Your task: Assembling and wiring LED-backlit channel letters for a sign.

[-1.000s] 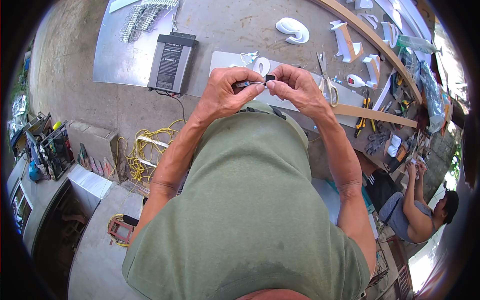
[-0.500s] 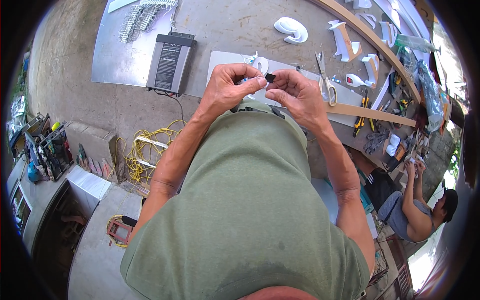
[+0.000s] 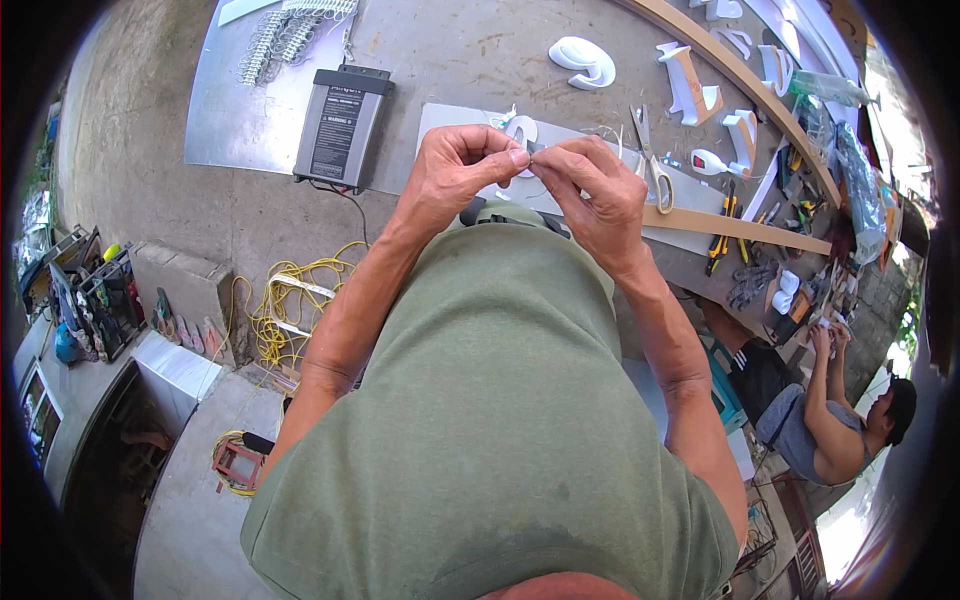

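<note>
I stand over a big grey table (image 3: 470,55), and my green shirt (image 3: 490,400) fills the low half of my view. At 10 o'clock on the table lies a shiny metal sheet (image 3: 235,120) with a black box (image 3: 342,125) on its edge. Down at 8 o'clock a yellow cord (image 3: 268,312) is piled on the floor. A long wood strip (image 3: 745,230) runs off toward 3 o'clock, and another person (image 3: 830,420) sits at 4 o'clock, busy with their own hands. A white curvy shape (image 3: 585,60) lies at 1 o'clock, and scissors (image 3: 650,165) lie just past my right hand.

My left hand (image 3: 450,180) and right hand (image 3: 600,195) meet just above the middle, at 12 o'clock, over a pale flat board (image 3: 450,120). The fingers (image 3: 512,158) of both hands are curled in tight, tip to tip. They pinch a tiny dark bit (image 3: 532,152) between them. It is too small for me to tell what it is. A little white ring (image 3: 520,130) sits on the board right behind it.

I think I am in the middle of fiddly work on this tiny bit, held up off the board. The next move needs a firm pinch, small slow turns, and both hands kept close so it does not slip.
</note>
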Motion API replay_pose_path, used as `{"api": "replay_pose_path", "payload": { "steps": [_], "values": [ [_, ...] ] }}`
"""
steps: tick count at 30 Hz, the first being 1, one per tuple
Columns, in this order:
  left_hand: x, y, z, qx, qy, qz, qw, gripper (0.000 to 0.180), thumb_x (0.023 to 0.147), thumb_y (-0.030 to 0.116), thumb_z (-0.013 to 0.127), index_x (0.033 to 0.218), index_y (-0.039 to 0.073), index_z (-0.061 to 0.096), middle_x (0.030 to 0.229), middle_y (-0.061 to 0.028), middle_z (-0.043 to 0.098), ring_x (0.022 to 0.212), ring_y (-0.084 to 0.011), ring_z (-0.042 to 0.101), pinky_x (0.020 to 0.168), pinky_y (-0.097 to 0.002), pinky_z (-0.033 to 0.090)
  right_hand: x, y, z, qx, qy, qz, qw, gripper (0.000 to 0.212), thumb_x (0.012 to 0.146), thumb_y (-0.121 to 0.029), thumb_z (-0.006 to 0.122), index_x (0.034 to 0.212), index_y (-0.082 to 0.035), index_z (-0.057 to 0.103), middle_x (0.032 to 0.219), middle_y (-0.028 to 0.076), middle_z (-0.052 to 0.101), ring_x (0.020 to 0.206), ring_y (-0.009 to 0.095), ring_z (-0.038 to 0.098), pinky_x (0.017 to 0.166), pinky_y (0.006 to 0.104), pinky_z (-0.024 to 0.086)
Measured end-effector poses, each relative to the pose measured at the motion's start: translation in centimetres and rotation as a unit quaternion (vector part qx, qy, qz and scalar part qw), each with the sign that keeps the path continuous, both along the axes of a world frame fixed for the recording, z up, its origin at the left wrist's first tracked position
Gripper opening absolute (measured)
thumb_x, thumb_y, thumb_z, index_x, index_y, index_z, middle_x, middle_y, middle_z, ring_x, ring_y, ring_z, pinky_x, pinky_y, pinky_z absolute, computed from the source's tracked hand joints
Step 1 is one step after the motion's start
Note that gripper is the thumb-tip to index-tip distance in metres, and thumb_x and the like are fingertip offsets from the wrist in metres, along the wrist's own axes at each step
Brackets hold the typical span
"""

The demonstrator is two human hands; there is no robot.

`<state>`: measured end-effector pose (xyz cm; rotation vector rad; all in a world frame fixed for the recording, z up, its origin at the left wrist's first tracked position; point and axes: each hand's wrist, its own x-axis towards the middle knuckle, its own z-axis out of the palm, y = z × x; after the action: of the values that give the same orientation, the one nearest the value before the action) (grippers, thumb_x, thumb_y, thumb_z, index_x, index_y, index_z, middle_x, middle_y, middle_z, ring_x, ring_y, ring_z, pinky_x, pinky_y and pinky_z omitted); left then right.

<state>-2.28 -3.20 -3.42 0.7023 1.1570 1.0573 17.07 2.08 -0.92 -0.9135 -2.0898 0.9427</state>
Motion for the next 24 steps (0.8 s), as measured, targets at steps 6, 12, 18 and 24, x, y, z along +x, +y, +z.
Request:
{"api": "replay_pose_path", "payload": {
  "steps": [6, 12, 18, 24],
  "values": [
    [-0.4, 0.1, 2.0, 0.041, 0.185, -0.049, 0.981, 0.018, 0.088, 0.014, 0.077, 0.093, -0.003, 0.075, 0.077, -0.0029, 0.07, 0.066, -0.0061, 0.059, 0.058, -0.022, 0.047, 0.3, 0.1, -0.4, 0.047, -0.021, 0.01, 0.999, 0.02, 0.08, 0.0, 0.077, 0.098, -0.005, 0.072, 0.082, 0.006, 0.064, 0.072, 0.02, 0.061, 0.059, 0.0338, 0.05],
    [0.0, 0.0, 2.4, 0.15, 0.303, -0.039, 0.94, 0.012, 0.086, 0.009, 0.077, 0.093, -0.001, 0.075, 0.079, -0.0052, 0.073, 0.065, -0.0059, 0.062, 0.056, -0.0239, 0.05, 0.0, 0.0, 0.1, 0.023, -0.037, 0.028, 0.999, 0.016, 0.082, 0.001, 0.074, 0.097, -0.003, 0.069, 0.083, 0.009, 0.061, 0.075, 0.025, 0.061, 0.064, 0.0368, 0.049],
    [0.3, 0.1, 2.1, 0.194, 0.332, -0.049, 0.922, 0.012, 0.085, 0.007, 0.077, 0.095, 0.001, 0.076, 0.079, -0.0067, 0.072, 0.066, -0.0097, 0.064, 0.059, -0.0263, 0.052, 0.1, -0.4, -0.9, -0.026, -0.05, 0.03, 0.998, 0.013, 0.084, 0.001, 0.07, 0.093, -0.001, 0.06, 0.083, 0.011, 0.056, 0.076, 0.029, 0.059, 0.066, 0.0393, 0.048],
    [-0.3, 0.5, 1.7, 0.224, 0.335, -0.093, 0.91, 0.016, 0.085, 0.01, 0.078, 0.099, 0.002, 0.077, 0.074, -0.0054, 0.069, 0.06, -0.0094, 0.057, 0.053, -0.0269, 0.044, 0.2, -0.6, -0.5, -0.082, -0.041, 0.014, 0.996, 0.011, 0.085, -0.001, 0.072, 0.091, 0.0, 0.062, 0.081, 0.011, 0.058, 0.07, 0.024, 0.059, 0.062, 0.0368, 0.047]
  ]
}}
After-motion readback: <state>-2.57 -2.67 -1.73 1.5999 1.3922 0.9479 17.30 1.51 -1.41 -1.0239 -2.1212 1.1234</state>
